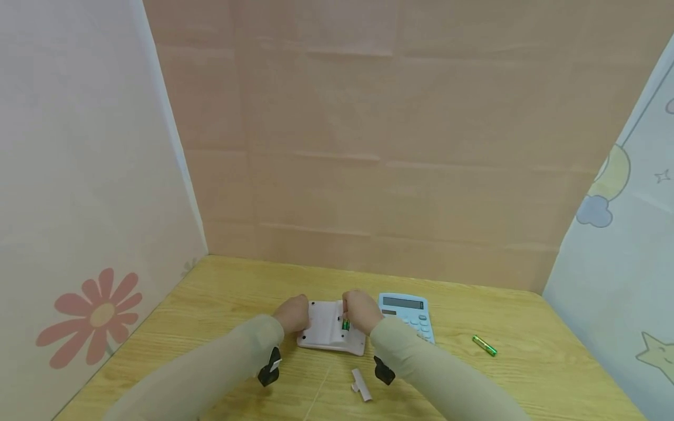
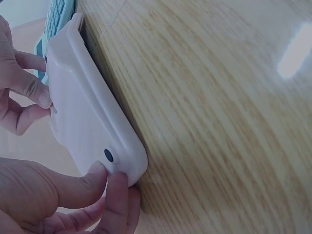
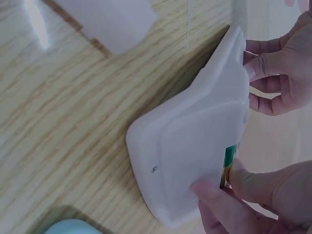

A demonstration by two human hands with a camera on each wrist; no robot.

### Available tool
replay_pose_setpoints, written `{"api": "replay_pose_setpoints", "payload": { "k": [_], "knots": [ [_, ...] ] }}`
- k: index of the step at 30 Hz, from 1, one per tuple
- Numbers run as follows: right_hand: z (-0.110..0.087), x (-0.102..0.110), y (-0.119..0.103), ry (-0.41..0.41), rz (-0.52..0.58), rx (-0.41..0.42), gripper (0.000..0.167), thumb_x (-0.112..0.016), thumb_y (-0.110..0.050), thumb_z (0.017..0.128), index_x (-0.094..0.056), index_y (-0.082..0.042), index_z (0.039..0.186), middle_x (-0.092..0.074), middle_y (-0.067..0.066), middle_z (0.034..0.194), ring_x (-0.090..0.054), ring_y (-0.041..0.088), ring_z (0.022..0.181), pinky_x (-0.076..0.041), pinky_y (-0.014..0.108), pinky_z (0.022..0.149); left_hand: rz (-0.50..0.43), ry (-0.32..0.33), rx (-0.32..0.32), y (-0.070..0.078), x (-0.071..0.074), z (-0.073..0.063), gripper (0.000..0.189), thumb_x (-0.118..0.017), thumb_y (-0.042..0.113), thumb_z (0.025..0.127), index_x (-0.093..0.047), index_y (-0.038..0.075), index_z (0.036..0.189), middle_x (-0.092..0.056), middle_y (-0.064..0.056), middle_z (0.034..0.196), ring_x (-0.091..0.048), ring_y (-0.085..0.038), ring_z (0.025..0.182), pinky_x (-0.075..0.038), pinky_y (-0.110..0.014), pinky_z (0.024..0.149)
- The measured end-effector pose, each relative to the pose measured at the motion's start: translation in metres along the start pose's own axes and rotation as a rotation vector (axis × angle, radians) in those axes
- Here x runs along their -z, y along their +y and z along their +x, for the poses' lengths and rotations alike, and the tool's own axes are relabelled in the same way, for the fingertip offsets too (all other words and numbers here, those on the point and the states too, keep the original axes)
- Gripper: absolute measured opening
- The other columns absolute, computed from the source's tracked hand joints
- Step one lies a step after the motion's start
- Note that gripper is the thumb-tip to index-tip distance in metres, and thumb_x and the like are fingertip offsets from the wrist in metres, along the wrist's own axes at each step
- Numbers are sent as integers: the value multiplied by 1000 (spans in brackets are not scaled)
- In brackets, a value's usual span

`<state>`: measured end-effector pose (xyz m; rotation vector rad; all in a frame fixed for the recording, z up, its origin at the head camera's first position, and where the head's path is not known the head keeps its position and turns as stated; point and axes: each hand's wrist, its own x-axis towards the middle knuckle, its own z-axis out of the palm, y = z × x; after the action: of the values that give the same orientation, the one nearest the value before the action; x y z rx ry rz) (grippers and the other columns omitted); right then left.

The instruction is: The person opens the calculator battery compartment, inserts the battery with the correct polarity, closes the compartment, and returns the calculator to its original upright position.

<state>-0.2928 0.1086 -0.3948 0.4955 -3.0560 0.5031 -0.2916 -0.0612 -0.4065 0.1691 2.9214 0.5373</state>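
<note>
Pale device (image 1: 320,328), back up, lies mid-scene on table (image 1: 537,365). Left hand (image 1: 292,314): fingers clamped on its left edge. Right hand (image 1: 362,311): fingers touch green battery (image 1: 346,325) in slot, can't tell if gripping. Near: small pale cover (image 1: 361,386). Right: blue calculator (image 1: 413,313), then loose battery (image 1: 484,345).

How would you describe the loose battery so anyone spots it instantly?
On the wooden table, find the light-blue calculator. Right of it lies a slim green battery. Green also shows inside the pale pink device, but this battery lies loose on the wood.
</note>
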Motion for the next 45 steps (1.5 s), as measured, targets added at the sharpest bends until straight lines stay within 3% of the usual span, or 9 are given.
{"api": "replay_pose_setpoints", "payload": {
  "k": [13,24,28,34,41,45],
  "knots": [
    [-1,-2,4,10,-29,68,23,-72,-6,85,-55,-8,70,-53,1,69,-45,13,62,-39,25,55,-36,-25,46,0,-4,3,24,-64,-1,86,-54,-4,108,-54,-10,74,-48,-13,47,-32,-20,41],
    [-4,7,2,-30,-44,67,17,-68,-4,88,-57,-6,76,-56,4,73,-47,13,64,-43,27,56,-33,-28,35,2,-4,5,22,-63,-2,85,-56,-4,106,-55,-10,75,-49,-13,47,-32,-20,41],
    [-8,11,4,-86,44,66,8,-56,-4,96,-62,-2,92,-63,8,85,-55,15,72,-48,30,62,-35,-24,30,1,-6,5,20,-64,-3,84,-56,-3,102,-55,-10,71,-48,-12,45,-32,-20,40],
    [-16,27,14,-181,214,73,24,-47,-11,101,-60,-3,120,-65,13,113,-63,25,98,-52,43,81,-36,-15,21,2,-6,5,22,-65,-2,84,-55,-4,103,-54,-9,71,-48,-13,47,-33,-20,42],
    [-32,44,34,-332,365,147,27,-49,-18,102,-57,-7,125,-61,10,113,-61,27,102,-52,47,83,-41,-12,11,7,-4,0,22,-65,-3,83,-54,-5,102,-53,-9,73,-49,-13,49,-34,-20,42],
    [-43,51,40,-363,387,166,25,-51,-19,101,-58,-10,123,-63,8,107,-62,26,98,-53,44,79,-31,-8,11,9,-3,-3,20,-65,-3,83,-54,-4,100,-53,-9,72,-49,-12,47,-33,-19,42]
  ]
}}
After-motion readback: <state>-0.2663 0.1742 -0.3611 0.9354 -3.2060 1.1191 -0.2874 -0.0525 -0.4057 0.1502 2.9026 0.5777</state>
